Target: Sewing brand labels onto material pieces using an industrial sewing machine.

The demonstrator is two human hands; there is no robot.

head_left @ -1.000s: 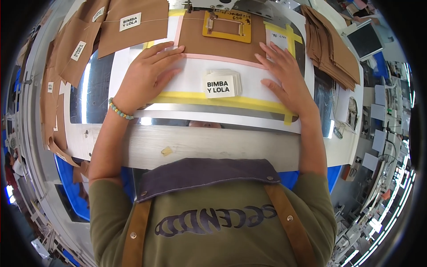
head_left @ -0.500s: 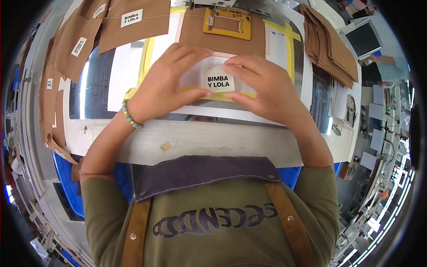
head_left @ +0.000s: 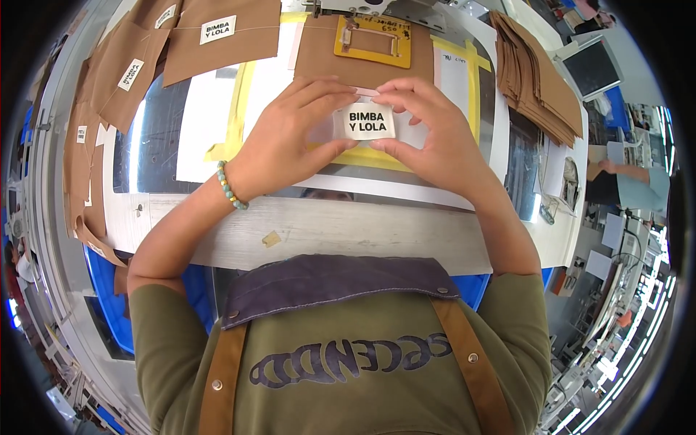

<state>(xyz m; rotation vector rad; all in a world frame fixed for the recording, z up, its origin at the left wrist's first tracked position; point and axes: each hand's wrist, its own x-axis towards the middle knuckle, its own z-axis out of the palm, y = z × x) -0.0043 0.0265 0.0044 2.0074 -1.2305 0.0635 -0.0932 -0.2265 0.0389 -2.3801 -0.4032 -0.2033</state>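
A small white rectangular label with black print is held up between my two hands, over a white sheet edged with yellow tape. My left hand curves around its left side, thumb at the lower edge and fingers near the upper edge. My right hand mirrors this on the right, thumb below and fingertips above. Whether it is one label or a thin stack, I cannot tell. Just beyond my fingers lies a brown panel, with a yellow rectangular frame resting on it.
Brown pieces bearing white labels overlap at the far left. A pile of brown panels lies at the right. Metal machine parts stand at the far edge. Yellow tape borders the white sheet. Another person's arm shows far right.
The label has moved slightly up and right and now faces me squarely. My left hand has shifted right, and my fingertips have closed in around the label's edges.
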